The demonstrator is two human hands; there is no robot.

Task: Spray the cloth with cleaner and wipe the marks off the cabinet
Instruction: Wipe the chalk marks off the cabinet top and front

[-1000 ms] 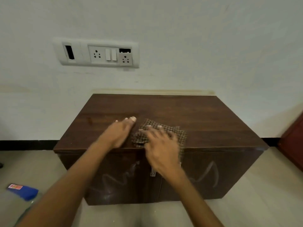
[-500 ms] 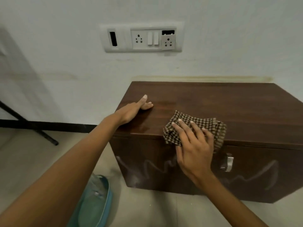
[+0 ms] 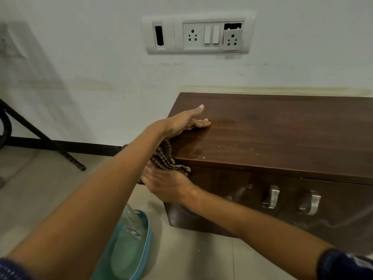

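Observation:
A dark brown wooden cabinet (image 3: 282, 134) stands against the wall at the right, with faint white scribble marks on its front doors. My left hand (image 3: 187, 122) rests flat on the cabinet's top left corner, fingers apart. My right hand (image 3: 167, 184) holds a brown checked cloth (image 3: 163, 160) against the cabinet's left front corner, just under the top edge. My left forearm crosses over the cloth and hides part of it. A clear spray bottle (image 3: 131, 225) with a blue label lies in a teal tray on the floor below my arms.
Two metal handles (image 3: 270, 197) stick out of the cabinet doors. The teal tray (image 3: 145, 239) sits on the tiled floor left of the cabinet. A black stand leg (image 3: 40, 134) slants across the floor at the left. A switch panel (image 3: 199, 33) is on the wall above.
My right hand has carried the cloth off the cabinet top, leftward and down to the left front corner. My left hand stays on the top. The view has shifted left and closer.

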